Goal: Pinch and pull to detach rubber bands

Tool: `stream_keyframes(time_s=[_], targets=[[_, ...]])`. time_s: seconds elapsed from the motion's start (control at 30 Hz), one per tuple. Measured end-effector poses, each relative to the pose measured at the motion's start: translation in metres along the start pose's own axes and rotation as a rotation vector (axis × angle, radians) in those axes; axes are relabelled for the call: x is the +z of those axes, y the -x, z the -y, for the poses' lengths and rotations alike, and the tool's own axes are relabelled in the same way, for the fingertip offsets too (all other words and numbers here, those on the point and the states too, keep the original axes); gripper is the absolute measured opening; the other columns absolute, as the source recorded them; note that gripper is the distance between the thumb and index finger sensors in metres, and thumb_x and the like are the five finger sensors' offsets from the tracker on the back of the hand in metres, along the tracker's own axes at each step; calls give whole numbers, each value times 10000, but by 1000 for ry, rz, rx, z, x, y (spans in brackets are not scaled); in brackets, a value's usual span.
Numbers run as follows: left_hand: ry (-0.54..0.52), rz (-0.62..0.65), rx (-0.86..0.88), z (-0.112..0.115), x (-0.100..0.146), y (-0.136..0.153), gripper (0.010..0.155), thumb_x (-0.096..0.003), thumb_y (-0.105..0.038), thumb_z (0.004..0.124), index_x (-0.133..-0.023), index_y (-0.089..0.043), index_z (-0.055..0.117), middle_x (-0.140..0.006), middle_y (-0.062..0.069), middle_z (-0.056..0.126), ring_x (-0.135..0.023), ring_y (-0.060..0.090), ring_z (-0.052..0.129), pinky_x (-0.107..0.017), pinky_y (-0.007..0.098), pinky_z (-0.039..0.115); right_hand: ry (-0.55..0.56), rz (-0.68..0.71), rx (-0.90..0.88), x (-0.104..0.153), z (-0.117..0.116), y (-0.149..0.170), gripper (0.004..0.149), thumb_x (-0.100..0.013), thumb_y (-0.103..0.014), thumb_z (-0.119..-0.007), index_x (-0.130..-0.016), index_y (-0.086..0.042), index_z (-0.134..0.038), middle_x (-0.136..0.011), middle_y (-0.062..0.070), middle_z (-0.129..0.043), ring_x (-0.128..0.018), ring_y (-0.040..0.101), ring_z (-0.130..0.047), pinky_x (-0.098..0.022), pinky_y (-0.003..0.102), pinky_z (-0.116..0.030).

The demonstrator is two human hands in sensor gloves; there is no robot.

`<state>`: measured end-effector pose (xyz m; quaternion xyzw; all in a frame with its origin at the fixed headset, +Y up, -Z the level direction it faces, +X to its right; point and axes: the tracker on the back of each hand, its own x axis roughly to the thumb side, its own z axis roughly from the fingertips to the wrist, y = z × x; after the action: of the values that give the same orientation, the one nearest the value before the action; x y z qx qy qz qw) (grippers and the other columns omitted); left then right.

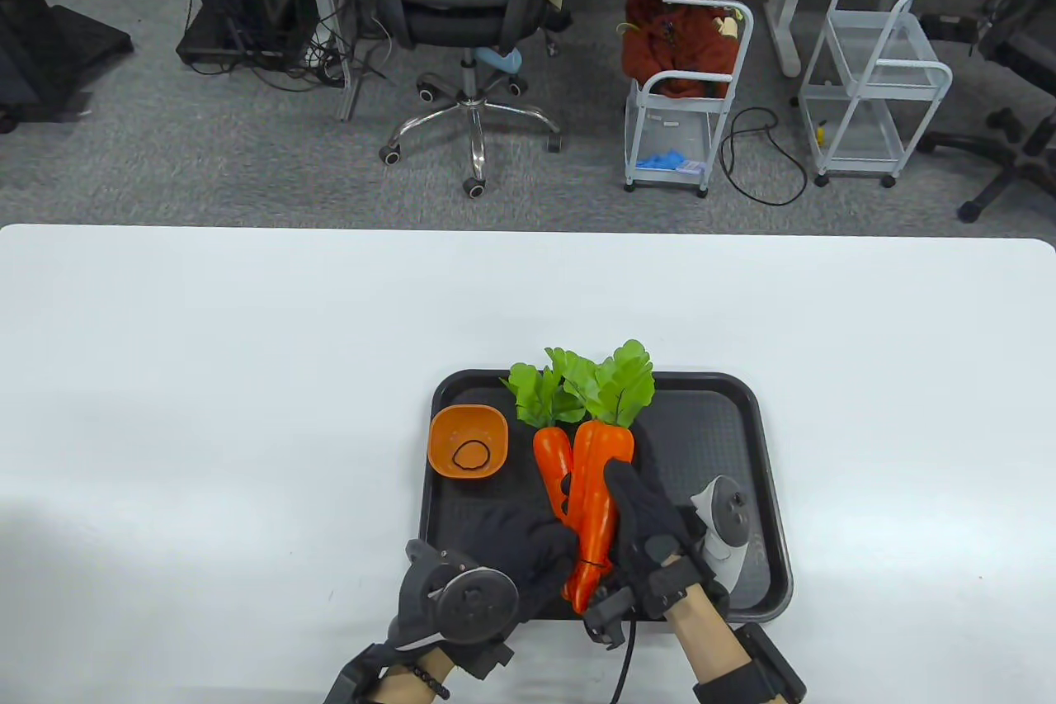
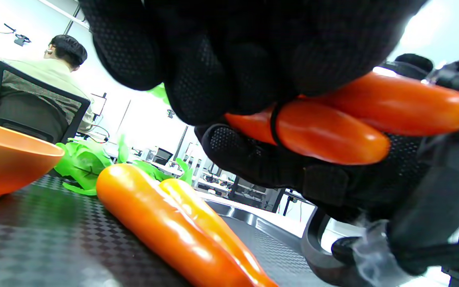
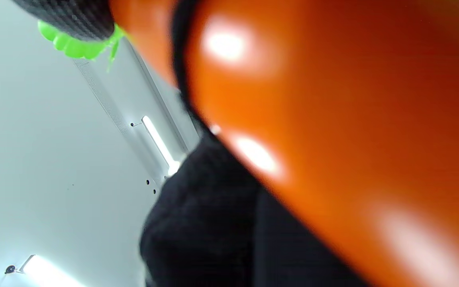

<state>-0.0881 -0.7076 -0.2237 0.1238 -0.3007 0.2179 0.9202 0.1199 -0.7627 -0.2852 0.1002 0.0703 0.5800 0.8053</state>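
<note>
A bundle of orange toy carrots (image 1: 596, 481) with green leaves lies on a black tray (image 1: 742, 440). A black rubber band (image 1: 587, 564) rings two carrots near their tips; it also shows in the left wrist view (image 2: 274, 123) and the right wrist view (image 3: 179, 59). My right hand (image 1: 631, 489) grips these carrots (image 2: 333, 135) from the right and below, holding the tips raised. My left hand (image 1: 557, 543) closes its fingers (image 2: 229, 79) on the same carrots right at the band, covering its upper part. Other carrots (image 2: 165, 223) lie on the tray.
An orange bowl (image 1: 445, 423) at the tray's left holds a loose black rubber band (image 1: 471, 455). The white table (image 1: 206, 374) extends to the left, right and far side of the tray. An office chair and carts stand beyond the table.
</note>
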Motion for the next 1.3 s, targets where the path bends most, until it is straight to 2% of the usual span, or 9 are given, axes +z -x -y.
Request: stream_keyframes(time_s=[0.5,0.8,1.0,1.3], targets=[[69,26,9,-3,1,1,349,-444,-460,814,-776,-373,880,-721,-72,1080,-647,175,1083,-596,495,872,53,22,17,-1,12,-5,890,-522,-638,-711,-1072,-225,-146,-1021,367,-289,-819,560,-700,-579,589,-689],[66,-17,24,-23,1,19,348,-439,-463,820,-764,-362,894,-685,-72,1097,-610,169,1095,-575,486,888,79,43,44,0,17,-8,893,-518,-633,-720,-1070,-227,-147,-1021,365,-286,-815,566,-697,-573,588,-695],[47,-71,55,-44,-13,34,350,-440,-463,821,-764,-354,896,-671,-67,1101,-593,171,1097,-568,484,890,96,49,75,1,21,-12,890,-516,-627,-723,-1070,-228,-152,-1021,366,-283,-812,573,-692,-571,589,-695],[44,-176,-125,-64,-49,60,353,-437,-466,824,-758,-341,904,-618,-72,1115,-524,150,1111,-525,458,915,102,40,129,3,24,-14,889,-510,-619,-734,-1072,-228,-167,-1020,368,-289,-804,579,-695,-562,594,-696]])
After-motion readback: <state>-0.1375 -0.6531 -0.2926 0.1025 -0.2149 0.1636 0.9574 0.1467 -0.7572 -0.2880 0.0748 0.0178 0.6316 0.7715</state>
